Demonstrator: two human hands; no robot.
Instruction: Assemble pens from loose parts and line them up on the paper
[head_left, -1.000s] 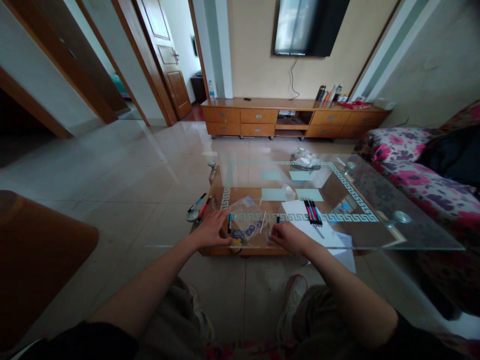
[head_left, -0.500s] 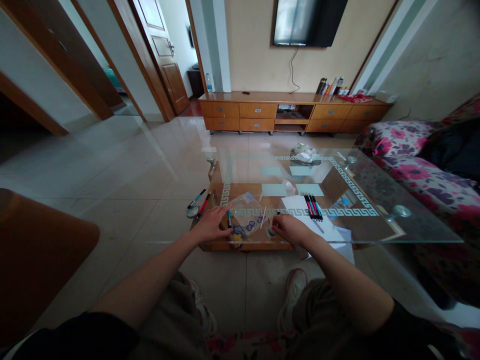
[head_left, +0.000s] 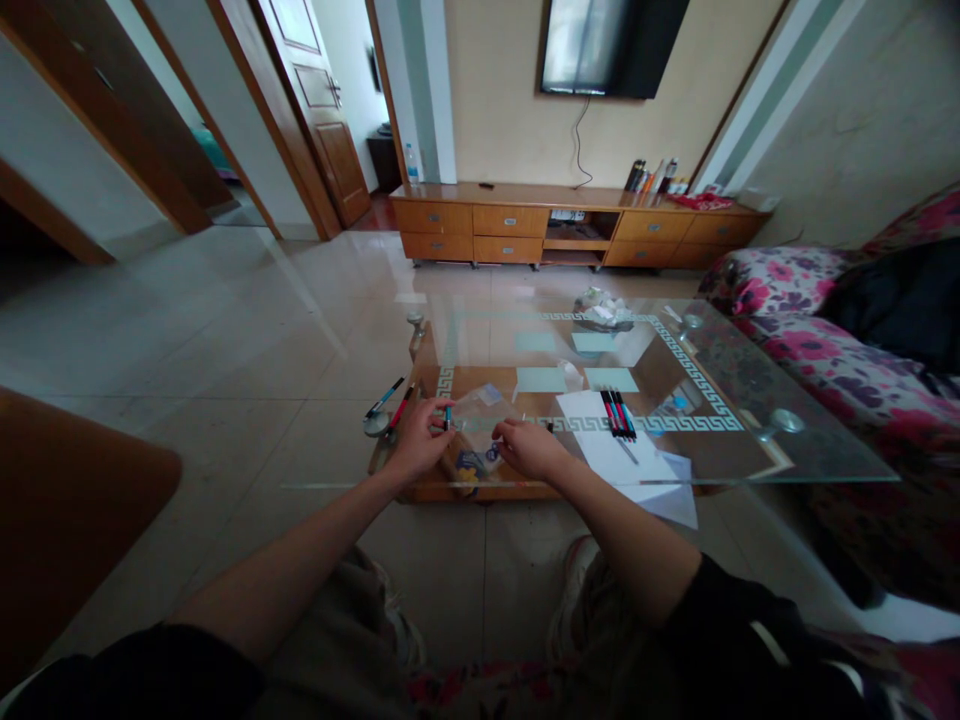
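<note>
"Glass bench [head_left: 817,462], both hands over its near side. Where is the pen [head_left: 448,418]?"

"At the left hand [head_left: 422,432]; grip looks pinched on it, thumb against fingers."

"And the right hand [head_left: 526,446]?"

"Fingers curled, over the clear packet [head_left: 480,458]. Cannot tell whether it holds anything."

"Progress?"

"Partway, I judge. Done: a row of pens [head_left: 618,414] lies side by side on the paper [head_left: 581,412]. Apparently left: the pinched one, plus two loose pens [head_left: 385,396] by the left edge, outside the row."
</note>
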